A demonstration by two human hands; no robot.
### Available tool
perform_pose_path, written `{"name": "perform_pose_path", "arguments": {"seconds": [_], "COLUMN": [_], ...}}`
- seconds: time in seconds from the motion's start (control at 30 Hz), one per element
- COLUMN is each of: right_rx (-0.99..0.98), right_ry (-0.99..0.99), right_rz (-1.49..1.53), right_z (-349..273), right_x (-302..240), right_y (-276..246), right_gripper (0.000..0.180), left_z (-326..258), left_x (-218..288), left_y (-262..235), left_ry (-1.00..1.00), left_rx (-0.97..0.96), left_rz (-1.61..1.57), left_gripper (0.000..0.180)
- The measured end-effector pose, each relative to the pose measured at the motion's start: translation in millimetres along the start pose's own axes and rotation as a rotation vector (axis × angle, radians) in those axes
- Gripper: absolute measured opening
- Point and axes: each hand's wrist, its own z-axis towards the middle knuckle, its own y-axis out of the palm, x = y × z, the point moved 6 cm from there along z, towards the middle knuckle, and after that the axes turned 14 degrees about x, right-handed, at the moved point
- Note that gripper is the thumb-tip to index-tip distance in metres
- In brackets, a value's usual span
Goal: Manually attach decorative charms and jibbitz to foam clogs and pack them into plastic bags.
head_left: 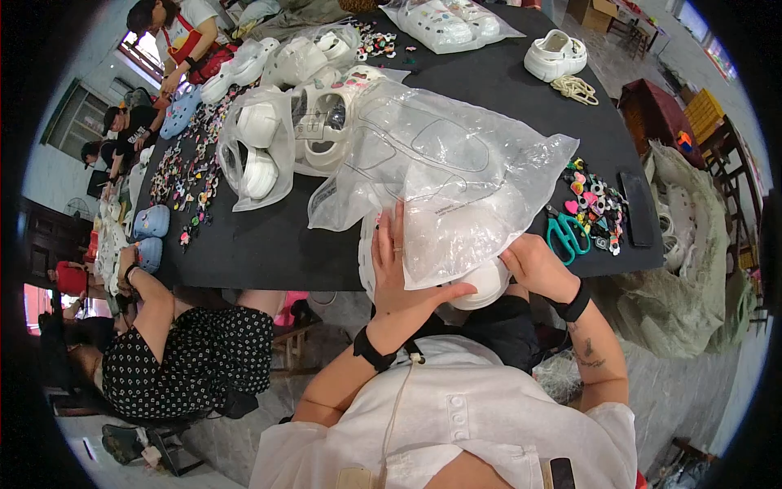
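Observation:
A pair of white clogs (481, 287) is partly inside a large clear plastic bag (456, 155) at the table's near edge. My left hand (401, 273) grips the clogs from the left, fingers stretched along the side and thumb across toward the sole; its fingertips reach under the bag. My right hand (542, 265) pinches the bag's edge at the right of the clogs, its fingertips partly hidden. Teal-handled scissors (568, 238) lie to the right of that hand, beside a pile of small colourful shoe charms (593, 204).
Bagged white clogs (259, 147) stand at the left, with scattered charms (191, 167) and blue clogs (151, 222) beyond. A dark phone (635, 208) and a white clog pair (555, 55) with cord (575, 90) lie right. A big sack (680, 269) stands beside the table. Co-workers sit left.

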Motion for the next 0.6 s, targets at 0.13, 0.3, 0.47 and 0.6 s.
{"name": "perform_pose_path", "arguments": {"seconds": [0.13,0.3,0.47,0.6], "right_rx": [-0.023,-0.042,-0.046,-0.161], "right_ry": [-0.007,-0.064,-0.053,0.031], "right_rz": [0.022,0.011,0.036,0.071], "right_z": [6,12,5,-4], "right_x": [-2,-1,9,42], "right_y": [-4,-3,-6,-3], "right_gripper": [0.02,0.017,0.017,0.021], "left_z": [6,0,-1,-3], "left_x": [3,-4,3,4], "left_y": [-3,-7,-7,-12], "left_ry": [0.011,-0.091,-0.126,-0.071], "left_rx": [0.018,0.068,0.047,0.069], "left_rz": [-0.022,-0.114,-0.164,-0.162], "left_gripper": [0.13,0.131,0.127,0.139]}}
